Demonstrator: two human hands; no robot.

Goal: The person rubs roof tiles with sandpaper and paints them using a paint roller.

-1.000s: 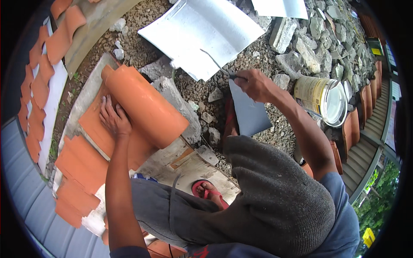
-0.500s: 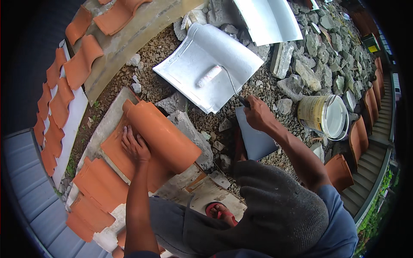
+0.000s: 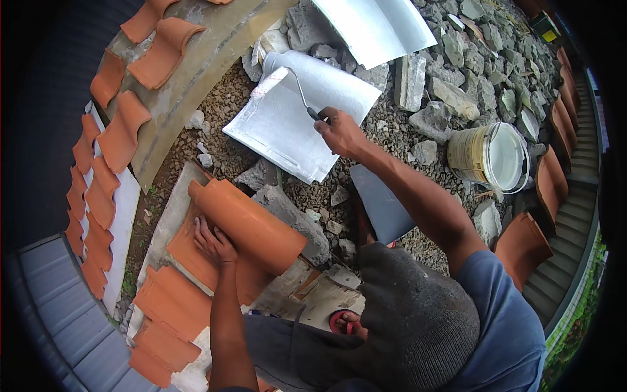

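The right hand curls its fingers around the dark handle of a white-sleeved, wire-framed paint roller, on a silver-coated curved roof tile. The roller is probably light, stiff-framed, soft-sleeved, best held by its handle. The left hand, fingers slightly spread, rests on an orange clay tile.

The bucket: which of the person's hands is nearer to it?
Right. The right hand, gripping the roller, is left of the bucket in the picture; the left hand, resting on an orange tile, is farther left and lower.
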